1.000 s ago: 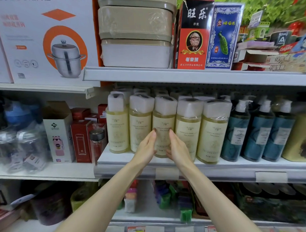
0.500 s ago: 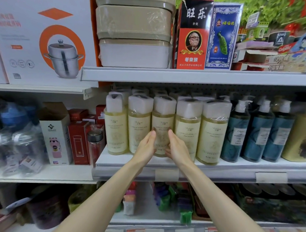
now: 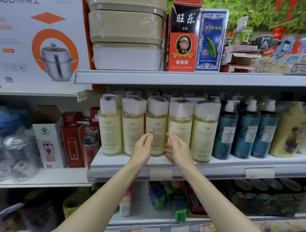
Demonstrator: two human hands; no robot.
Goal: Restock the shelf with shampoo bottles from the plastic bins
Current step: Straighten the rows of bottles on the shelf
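Two bare forearms reach up from the bottom of the view; the left hand (image 3: pixel 143 148) and right hand (image 3: pixel 178 149) are raised side by side just above the front lip of the middle shelf (image 3: pixel 220 167); both have loosely bent fingers, palms turned toward each other, gripping nothing. They flank the lower half of one shampoo bottle (image 3: pixel 156 122), overlapping its edges; whether the fingertips actually touch it cannot be told.

That bottle stands upright on the shelf, third from the left in a front row of five pale yellow bottles (image 3: pixel 204 131), all with white plastic-wrapped caps and standing close together; more of the same caps show in rows behind. To the right of the row stand teal pump bottles (image 3: pixel 244 128); to the left, on a lower neighbouring shelf, red boxes (image 3: pixel 72 144). On the shelf above sit stacked beige tubs (image 3: pixel 126 30) and a large box picturing a steel pot (image 3: pixel 37 41).
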